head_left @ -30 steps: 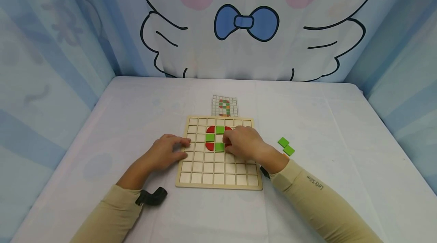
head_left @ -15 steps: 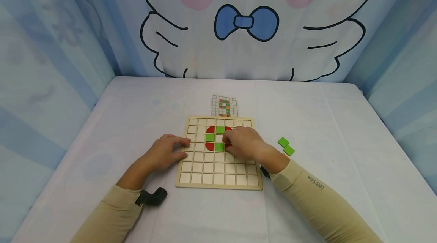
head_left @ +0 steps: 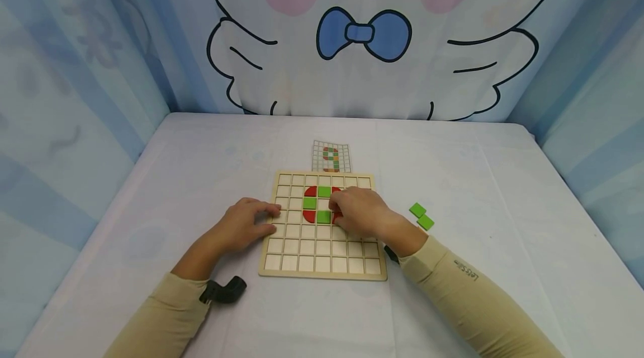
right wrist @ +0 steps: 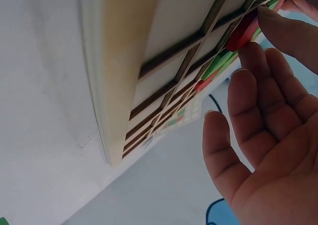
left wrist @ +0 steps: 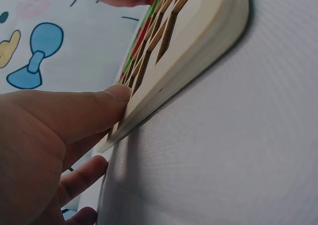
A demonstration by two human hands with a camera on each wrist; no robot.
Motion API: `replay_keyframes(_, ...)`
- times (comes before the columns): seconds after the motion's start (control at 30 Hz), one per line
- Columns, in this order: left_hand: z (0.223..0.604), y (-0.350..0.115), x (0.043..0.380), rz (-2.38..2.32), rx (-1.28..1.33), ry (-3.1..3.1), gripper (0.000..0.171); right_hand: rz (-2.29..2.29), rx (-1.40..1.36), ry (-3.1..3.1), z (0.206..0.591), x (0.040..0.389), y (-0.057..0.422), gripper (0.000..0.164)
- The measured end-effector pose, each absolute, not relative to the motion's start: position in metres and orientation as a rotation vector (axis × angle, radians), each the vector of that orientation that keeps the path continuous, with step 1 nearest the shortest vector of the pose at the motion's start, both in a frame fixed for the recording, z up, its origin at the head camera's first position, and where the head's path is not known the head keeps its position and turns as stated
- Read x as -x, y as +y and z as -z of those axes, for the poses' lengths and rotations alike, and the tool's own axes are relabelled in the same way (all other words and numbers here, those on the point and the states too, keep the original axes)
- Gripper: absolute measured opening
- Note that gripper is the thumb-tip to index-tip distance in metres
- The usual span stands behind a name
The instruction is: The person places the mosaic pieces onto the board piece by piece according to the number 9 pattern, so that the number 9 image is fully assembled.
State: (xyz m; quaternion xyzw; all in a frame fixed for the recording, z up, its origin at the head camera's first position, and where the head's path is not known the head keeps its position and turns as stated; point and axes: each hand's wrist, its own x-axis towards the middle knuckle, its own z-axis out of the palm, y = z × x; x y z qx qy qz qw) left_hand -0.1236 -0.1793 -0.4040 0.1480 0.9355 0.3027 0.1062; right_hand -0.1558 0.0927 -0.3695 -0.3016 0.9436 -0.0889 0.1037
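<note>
A wooden grid board (head_left: 299, 246) lies flat on the table, with red rounded tiles (head_left: 309, 216) and green square tiles (head_left: 323, 217) set in its upper middle cells. My left hand (head_left: 245, 225) rests at the board's left edge; in the left wrist view its thumb touches the rim and the other fingers are spread. Over the right part of the pattern, my right hand (head_left: 362, 210) pinches a red tile (right wrist: 243, 32) between thumb and index finger. That tile sits tilted at a cell in the right wrist view. The right hand hides the cells beneath it.
Two loose green square tiles (head_left: 421, 216) lie on the white tablecloth right of the board. Behind the board is a paper card (head_left: 316, 156) printed with a coloured grid pattern. A cartoon curtain (head_left: 362, 84) stands at the table's far edge.
Very little differs. The right hand's fingers shift slightly at the red tile, and more of its red shows under them. The left hand and the board stay in place.
</note>
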Motion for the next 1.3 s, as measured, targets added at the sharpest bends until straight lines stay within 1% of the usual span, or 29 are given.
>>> replay_keyframes(0.2, 0.4035, -0.1793, 0.1236, -0.892, -0.433, 2.754, 0.025, 0.232, 0.875, 2.774, 0.3695, 0.1563, 0.0942, 0.011)
replay_keyframes(1.03, 0.4038, -0.1787, 0.1230, -0.868, -0.425, 2.764, 0.025, 0.282, 0.805, 2.727, 0.3690, 0.1548, 0.0954, 0.021)
replay_keyframes(1.3, 0.4034, -0.1783, 0.1229, -0.872, -0.415, 2.763, 0.026, 0.275, 0.838, 2.730, 0.3698, 0.1566, 0.0986, 0.023)
